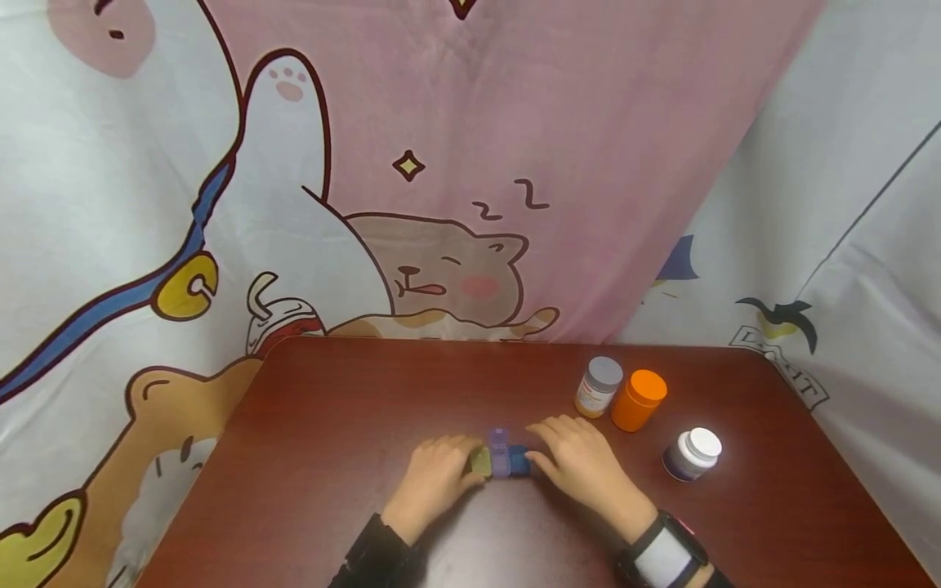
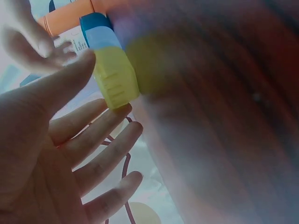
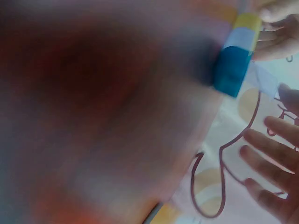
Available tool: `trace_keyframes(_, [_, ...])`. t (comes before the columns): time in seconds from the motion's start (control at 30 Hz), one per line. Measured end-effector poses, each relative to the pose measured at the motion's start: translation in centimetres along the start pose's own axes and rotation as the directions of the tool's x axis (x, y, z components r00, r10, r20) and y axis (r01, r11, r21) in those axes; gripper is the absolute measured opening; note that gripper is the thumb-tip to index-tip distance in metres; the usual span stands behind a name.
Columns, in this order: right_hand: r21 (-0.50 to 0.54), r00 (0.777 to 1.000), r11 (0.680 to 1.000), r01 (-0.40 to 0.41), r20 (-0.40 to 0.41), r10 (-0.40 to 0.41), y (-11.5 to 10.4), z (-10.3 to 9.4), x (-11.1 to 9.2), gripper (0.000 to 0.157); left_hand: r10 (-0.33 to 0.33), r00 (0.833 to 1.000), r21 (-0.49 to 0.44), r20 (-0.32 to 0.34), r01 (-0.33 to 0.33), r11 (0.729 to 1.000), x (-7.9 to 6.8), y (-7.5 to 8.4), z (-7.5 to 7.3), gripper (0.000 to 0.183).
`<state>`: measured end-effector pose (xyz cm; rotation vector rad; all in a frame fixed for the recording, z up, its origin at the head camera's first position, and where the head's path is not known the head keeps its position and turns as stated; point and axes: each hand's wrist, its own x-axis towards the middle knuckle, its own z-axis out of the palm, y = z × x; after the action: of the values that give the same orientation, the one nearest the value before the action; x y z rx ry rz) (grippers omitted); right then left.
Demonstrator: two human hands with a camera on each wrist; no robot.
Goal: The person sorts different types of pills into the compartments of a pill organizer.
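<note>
Pill organiser point(image 1: 501, 467), small, of coloured plastic: three compartments in a row, yellow at left, purple in the middle, blue at right. Purple lid point(image 1: 498, 438) raised, tilted up on the far side. Located on the near half of the desk point(image 1: 331, 408), between the two hands.

Left hand point(image 1: 437, 474): at the yellow end, fingers spread and fairly straight, thumb to the near side and forefinger to the far side of that compartment; cannot tell whether either presses on it. Black band at the wrist.

Right hand point(image 1: 581, 457): beside the blue end, fingers spread, thumb nearest the compartment; contact cannot be told. Dark strap with a pale flat panel at the wrist.

Grey-capped bottle point(image 1: 597, 388), pale label, upright, far right of the organiser. Orange bottle point(image 1: 638, 400), orange cap, upright, just right of it. White-capped bottle point(image 1: 693, 454), dark-blue lower part, upright, farther right and nearer.

Printed curtain point(image 1: 588, 163), pink and white, sleeping cartoon animals, hanging beyond the desk.
</note>
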<state>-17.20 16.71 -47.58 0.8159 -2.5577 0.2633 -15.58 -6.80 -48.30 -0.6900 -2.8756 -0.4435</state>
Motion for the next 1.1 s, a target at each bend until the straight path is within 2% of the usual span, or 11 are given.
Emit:
trace_keyframes(0.13, [-0.036,0.999,0.999,0.015,-0.041,-0.016,1.4,-1.6,-1.8,0.036,-0.025,1.000,-0.012,0.003,0.025,1.000,-0.2,0.0,-0.2,0.046])
trace_keyframes(0.23, [-0.061,0.998,0.998,-0.007,-0.057,0.004,2.7,-3.0,-2.5,0.037,-0.044,0.999,-0.021,0.001,0.044,0.999,-0.6,-0.2,-0.4,0.048])
trace_keyframes(0.47, [-0.094,0.995,0.992,-0.088,-0.061,0.083,6.5,-6.4,-2.7,0.042,-0.100,0.995,-0.072,-0.010,0.099,0.992,-2.2,-0.8,-0.6,0.046])
trace_keyframes(0.6, [-0.097,0.987,0.983,-0.155,-0.057,0.150,8.5,-7.9,-2.4,0.047,-0.114,0.993,-0.069,-0.010,0.113,0.991,-2.8,-1.0,-0.5,0.043])
trace_keyframes(0.7, [-0.102,0.977,0.971,-0.215,-0.023,0.214,9.9,-8.3,-2.1,0.053,-0.121,0.993,-0.061,-0.003,0.120,0.991,-3.0,-1.2,-0.3,0.042])
trace_keyframes(0.83, [-0.093,0.955,0.957,-0.276,0.090,0.284,11.1,-8.1,-1.9,0.061,-0.133,0.991,-0.069,0.000,0.133,0.989,-3.2,-1.3,-0.4,0.041])
trace_keyframes(0.93, [-0.085,0.936,0.950,-0.301,0.164,0.312,11.4,-7.7,-1.7,0.061,-0.146,0.989,-0.071,-0.019,0.144,0.987,-3.4,-1.4,-0.5,0.040])
trace_keyframes(1.1, [-0.098,0.927,0.941,-0.324,0.166,0.337,11.5,-7.0,-1.7,0.056,-0.165,0.986,-0.070,-0.015,0.163,0.984,-3.7,-1.6,-0.7,0.039])
